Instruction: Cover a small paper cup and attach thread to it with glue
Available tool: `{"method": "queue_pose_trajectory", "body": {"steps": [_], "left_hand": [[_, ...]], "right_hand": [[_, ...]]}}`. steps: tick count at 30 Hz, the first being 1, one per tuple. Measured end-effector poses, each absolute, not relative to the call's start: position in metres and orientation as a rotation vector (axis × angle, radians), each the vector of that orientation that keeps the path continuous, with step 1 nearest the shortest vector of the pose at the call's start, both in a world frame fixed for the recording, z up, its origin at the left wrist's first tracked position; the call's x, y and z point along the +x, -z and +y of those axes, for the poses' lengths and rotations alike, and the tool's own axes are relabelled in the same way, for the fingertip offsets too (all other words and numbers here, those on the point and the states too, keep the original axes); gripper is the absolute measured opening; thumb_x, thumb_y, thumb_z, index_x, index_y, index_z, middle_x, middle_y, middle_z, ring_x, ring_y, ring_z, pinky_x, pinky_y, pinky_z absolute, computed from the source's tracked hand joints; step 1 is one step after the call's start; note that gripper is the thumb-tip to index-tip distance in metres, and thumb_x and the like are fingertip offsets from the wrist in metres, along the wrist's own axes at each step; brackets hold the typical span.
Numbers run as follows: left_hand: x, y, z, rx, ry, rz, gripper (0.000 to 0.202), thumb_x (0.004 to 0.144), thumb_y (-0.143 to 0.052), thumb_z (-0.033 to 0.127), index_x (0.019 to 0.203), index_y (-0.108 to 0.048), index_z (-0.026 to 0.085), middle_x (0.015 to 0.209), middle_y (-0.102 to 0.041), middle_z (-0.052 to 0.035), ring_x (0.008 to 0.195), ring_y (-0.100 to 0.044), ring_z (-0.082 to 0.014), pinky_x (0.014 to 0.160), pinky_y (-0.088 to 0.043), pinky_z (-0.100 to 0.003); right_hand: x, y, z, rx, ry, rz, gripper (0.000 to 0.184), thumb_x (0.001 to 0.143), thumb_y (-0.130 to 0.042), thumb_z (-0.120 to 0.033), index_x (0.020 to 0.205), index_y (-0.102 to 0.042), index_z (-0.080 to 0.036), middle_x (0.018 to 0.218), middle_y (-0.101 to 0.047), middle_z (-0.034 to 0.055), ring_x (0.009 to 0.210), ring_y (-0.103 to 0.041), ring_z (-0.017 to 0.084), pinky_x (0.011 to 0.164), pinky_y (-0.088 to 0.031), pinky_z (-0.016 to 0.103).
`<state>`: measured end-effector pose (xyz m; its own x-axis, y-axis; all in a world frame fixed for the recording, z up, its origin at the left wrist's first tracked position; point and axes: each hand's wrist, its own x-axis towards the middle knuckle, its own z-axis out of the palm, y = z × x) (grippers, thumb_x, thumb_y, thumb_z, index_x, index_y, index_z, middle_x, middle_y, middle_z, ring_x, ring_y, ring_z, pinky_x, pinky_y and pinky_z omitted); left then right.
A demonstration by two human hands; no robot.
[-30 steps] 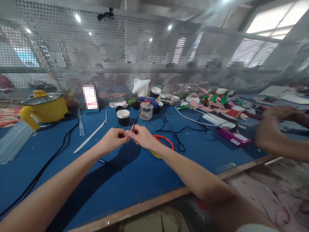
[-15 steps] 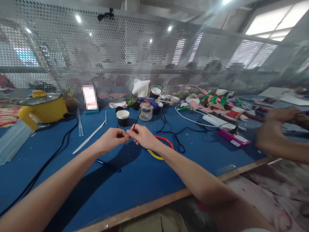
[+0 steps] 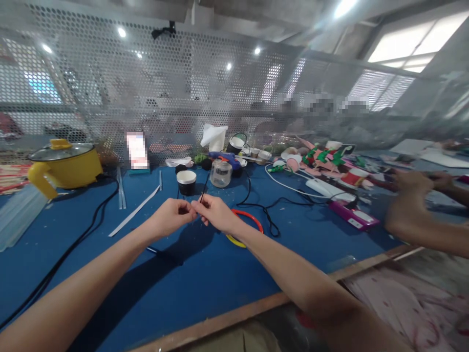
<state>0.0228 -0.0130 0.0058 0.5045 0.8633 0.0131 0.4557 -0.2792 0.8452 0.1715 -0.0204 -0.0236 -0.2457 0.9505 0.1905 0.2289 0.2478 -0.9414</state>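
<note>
My left hand (image 3: 171, 216) and my right hand (image 3: 216, 213) meet fingertip to fingertip above the blue table (image 3: 190, 274), both pinched shut. A thin black stick (image 3: 203, 188) rises from the pinch and slants up to the right. What else my left fingers hold is too small to make out. An orange and yellow ring (image 3: 246, 226) lies on the table just behind my right wrist. A black paper cup (image 3: 186, 182) and a clear jar (image 3: 221, 173) stand a little beyond my hands.
A yellow pot (image 3: 64, 164) with a glass lid sits far left, its black cable (image 3: 78, 239) trailing toward me. White strips (image 3: 134, 211), a blue glue gun (image 3: 225, 156), a pink device (image 3: 353, 216) and craft pieces (image 3: 326, 156) lie around. Another person's hands (image 3: 410, 205) work at right. Perforated metal screen behind.
My hands stay pinched together on the stick, almost unmoved. The view has tipped slightly. The other person's hands at right have shifted a little.
</note>
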Motion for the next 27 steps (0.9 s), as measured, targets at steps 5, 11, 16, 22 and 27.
{"method": "queue_pose_trajectory", "body": {"steps": [5,11,16,22,27], "left_hand": [[0.0225,-0.0084,-0.0145,1.788,-0.596,1.080,0.027,0.062,-0.057,0.039,0.060,-0.055,0.012,0.051,-0.045,0.0047,0.047,-0.033,-0.0064,0.045,-0.023,-0.021],[0.0207,-0.0044,-0.0110,1.853,-0.608,1.052,0.024,0.064,-0.055,0.037,0.062,-0.057,0.013,0.056,-0.051,0.0030,0.054,-0.041,-0.0086,0.051,-0.031,-0.021],[0.0210,-0.0030,-0.0089,1.916,-0.618,1.082,0.021,0.063,-0.055,0.034,0.059,-0.055,0.013,0.053,-0.051,0.0034,0.052,-0.041,-0.0085,0.051,-0.032,-0.021],[0.0245,-0.0058,-0.0134,1.855,-0.611,1.104,0.024,0.063,-0.055,0.036,0.056,-0.051,0.014,0.050,-0.045,0.0051,0.049,-0.037,-0.0076,0.048,-0.027,-0.021],[0.0244,-0.0097,-0.0152,1.754,-0.552,1.051,0.027,0.063,-0.056,0.039,0.060,-0.053,0.012,0.051,-0.043,0.0055,0.047,-0.033,-0.0063,0.046,-0.023,-0.021]], "right_hand": [[0.1730,0.0228,-0.0184,-0.971,-1.193,-1.637,0.028,0.072,-0.053,-0.043,0.069,-0.043,-0.017,0.052,-0.046,-0.0058,0.041,-0.043,0.006,0.042,-0.037,0.019],[0.1719,0.0187,-0.0216,-1.104,-1.039,-1.687,0.026,0.075,-0.050,-0.040,0.066,-0.043,-0.017,0.046,-0.043,-0.0067,0.038,-0.041,0.006,0.040,-0.033,0.019],[0.1709,0.0177,-0.0229,-1.182,-0.949,-1.711,0.022,0.078,-0.048,-0.036,0.066,-0.043,-0.017,0.045,-0.043,-0.0067,0.039,-0.041,0.006,0.041,-0.032,0.019],[0.1693,0.0207,-0.0230,-1.208,-0.967,-1.677,0.027,0.076,-0.050,-0.041,0.063,-0.042,-0.017,0.045,-0.041,-0.0063,0.039,-0.039,0.006,0.038,-0.030,0.019],[0.1701,0.0221,-0.0218,-1.006,-1.186,-1.607,0.026,0.075,-0.050,-0.042,0.072,-0.044,-0.017,0.057,-0.047,-0.0044,0.046,-0.044,0.007,0.041,-0.038,0.019]]}}
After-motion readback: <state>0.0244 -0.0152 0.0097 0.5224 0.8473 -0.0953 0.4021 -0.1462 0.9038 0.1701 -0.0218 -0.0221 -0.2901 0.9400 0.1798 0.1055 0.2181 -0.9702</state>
